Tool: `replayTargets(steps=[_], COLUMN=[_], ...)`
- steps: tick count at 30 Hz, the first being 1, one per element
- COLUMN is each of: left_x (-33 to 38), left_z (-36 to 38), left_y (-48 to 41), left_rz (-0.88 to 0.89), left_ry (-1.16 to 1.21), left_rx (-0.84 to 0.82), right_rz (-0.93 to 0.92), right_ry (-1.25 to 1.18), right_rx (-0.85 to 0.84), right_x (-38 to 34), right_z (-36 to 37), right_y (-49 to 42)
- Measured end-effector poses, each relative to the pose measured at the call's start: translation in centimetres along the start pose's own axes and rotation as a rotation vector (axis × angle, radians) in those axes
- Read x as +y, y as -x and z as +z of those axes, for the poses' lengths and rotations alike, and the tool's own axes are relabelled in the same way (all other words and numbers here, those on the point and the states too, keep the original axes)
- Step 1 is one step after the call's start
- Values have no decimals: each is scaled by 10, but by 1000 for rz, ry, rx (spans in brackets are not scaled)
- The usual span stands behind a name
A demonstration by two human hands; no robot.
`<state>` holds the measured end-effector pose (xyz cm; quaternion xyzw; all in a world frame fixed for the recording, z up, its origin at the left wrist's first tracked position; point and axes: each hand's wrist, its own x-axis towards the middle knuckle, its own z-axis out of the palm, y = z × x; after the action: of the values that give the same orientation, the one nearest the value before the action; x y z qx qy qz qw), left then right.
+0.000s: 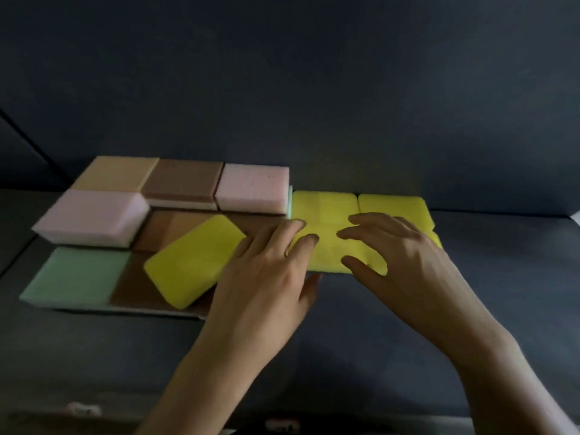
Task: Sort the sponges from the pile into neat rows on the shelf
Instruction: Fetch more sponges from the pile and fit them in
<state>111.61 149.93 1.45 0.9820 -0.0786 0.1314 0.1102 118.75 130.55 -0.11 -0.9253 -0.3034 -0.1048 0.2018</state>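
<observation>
Several yellow sponges (326, 208) lie flat side by side in a block on the dark shelf (345, 340). My left hand (266, 284) and my right hand (405, 262) rest on the block's near sponges with fingers spread, holding nothing. One loose yellow sponge (194, 262) lies askew to the left, on top of brown sponges. Left of it, pink (91, 216), orange (116, 172), brown (183, 177), pink (252, 185) and green (75, 276) sponges sit packed in rows, some stacked two high.
The shelf's dark back wall (314, 89) rises just behind the sponges. Bare shelf surface stretches to the right (502, 246) and in front of the rows.
</observation>
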Motion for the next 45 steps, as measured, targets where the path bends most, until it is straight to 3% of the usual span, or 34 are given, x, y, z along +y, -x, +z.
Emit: replayTargets(steps=[8,15,20,23,30,40,45], left_x=[-58,-94,-107,-107,-97,-52,-37], left_z=[-26,-25,-27,-33,-43,-41,-37], left_y=[47,65,67,68,64,35,24], left_rz=[-191,-257,-230,-143,7,92,93], left_ry=[-53,-134,-36,122,233,74,111], left_rx=[78,87,83,81,60,-4,-54], right_rz=[-115,-169,-184,-215,-209,-46,-11], right_ry=[-70,-131,-135,-108,-143,-38,-48], right_rx=[-33,-42,-68,-133,-255,-203,-181], right_x=[-68,-103,-114,-115,-111,-92,-72], right_z=[25,31,31,27,11,-10,-21], right_y=[-25,-31,-35,-37,-30,-10,2])
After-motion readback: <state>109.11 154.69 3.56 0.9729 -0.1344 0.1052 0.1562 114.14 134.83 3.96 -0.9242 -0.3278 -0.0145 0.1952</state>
